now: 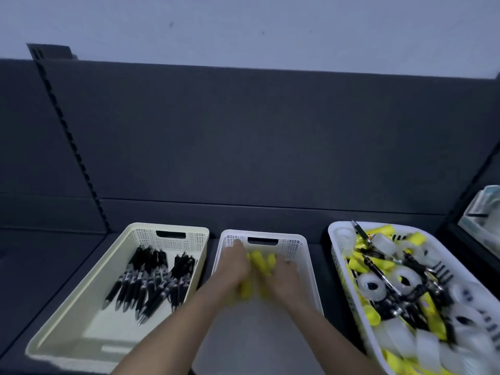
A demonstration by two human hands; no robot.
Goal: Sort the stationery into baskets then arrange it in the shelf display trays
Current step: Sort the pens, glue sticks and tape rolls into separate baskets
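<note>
Left grip [234, 262] and right grip [285, 277] seemingly clasp yellow highlighters [261, 262].

Blur hides whether the left hand [233, 267] and right hand [284, 276] grip the yellow highlighters [262, 262].

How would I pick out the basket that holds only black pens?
Look along the dark shelf to the left end of the row. There sits the cream basket. Its two neighbours are white, and it holds nothing but black pens.

Shop, by its dark slotted shelving [243, 136]
</note>
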